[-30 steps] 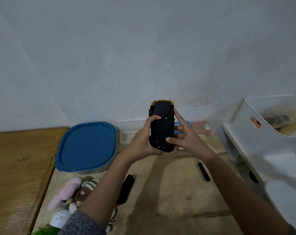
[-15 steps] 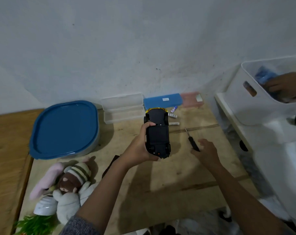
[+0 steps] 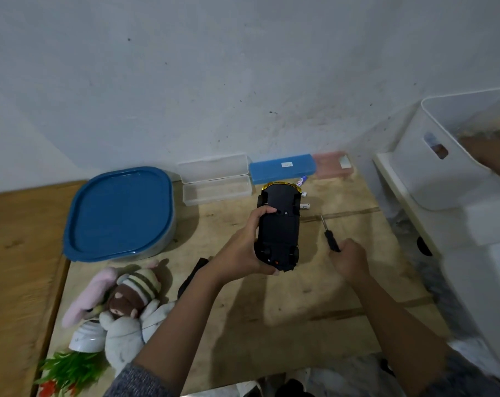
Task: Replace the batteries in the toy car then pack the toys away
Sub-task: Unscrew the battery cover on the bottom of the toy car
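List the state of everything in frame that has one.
toy car: upside down, held above the table
left hand: grips the toy car
right hand: fingers curled round the screwdriver handle
screwdriver: on the table, tip pointing away
batteries: loose on the table
blue tub: lid on
clear case: open
blue case: closed
plush toys: lying out, not packed

The white label (image 3: 286, 165) on the blue case (image 3: 266, 171) and print on the batteries (image 3: 305, 206) are unreadably blurred.
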Available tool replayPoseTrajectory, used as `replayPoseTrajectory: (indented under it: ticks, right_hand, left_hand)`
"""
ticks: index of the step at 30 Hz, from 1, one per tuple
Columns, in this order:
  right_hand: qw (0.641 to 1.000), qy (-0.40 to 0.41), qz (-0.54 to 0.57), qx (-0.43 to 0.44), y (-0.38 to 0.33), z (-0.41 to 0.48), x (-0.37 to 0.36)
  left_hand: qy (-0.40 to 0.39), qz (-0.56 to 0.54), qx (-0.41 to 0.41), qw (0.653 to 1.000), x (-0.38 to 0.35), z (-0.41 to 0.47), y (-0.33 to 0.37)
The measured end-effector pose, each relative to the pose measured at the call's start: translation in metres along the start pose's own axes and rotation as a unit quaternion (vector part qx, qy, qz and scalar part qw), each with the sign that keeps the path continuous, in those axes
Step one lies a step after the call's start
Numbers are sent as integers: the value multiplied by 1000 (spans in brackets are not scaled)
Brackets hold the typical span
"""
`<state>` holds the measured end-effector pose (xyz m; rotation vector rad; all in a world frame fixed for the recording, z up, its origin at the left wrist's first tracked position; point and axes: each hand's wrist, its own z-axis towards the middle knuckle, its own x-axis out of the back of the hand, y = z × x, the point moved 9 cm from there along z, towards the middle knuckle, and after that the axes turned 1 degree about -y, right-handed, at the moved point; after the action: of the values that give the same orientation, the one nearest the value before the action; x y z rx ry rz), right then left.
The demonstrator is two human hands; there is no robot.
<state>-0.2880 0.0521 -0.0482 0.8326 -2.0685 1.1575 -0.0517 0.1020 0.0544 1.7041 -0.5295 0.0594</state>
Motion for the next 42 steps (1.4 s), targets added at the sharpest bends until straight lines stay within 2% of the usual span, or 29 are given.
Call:
replayPoseTrajectory:
  ticks: [6,10,13,16,20,25,28,33,42]
  right_hand:
    - [995,-31,88,-20,-2,-4,-3]
    - [981,-7,191,23,-28,-10,13]
    - [938,12,332,104,-68,-25,38]
    - [901,36,391,183,-109,-48,63]
    - [835,87,486,242,-150,-78,91]
    - [766,138,524,346,-186,-117,118]
    - [737,144,496,436,-203,-143,125]
    - [753,115,422,492,-230,-159,113]
    - [773,128,365,502,-242,-163,102]
  left_hand:
    - [13,-11,-13,1000,7,-2,11]
    - [29,-26,-8,999,13,1,14]
    - [44,-40,-9,998,20,-1,17]
    - [62,-46,-16,997,28,-3,21]
    - [79,-34,-27,996,41,-7,30]
    - [103,-25,-40,994,61,-15,36]
    - [114,-19,-43,992,73,-20,38]
    - [117,-11,-45,992,83,-24,41]
    - [121,-4,-59,991,90,-29,44]
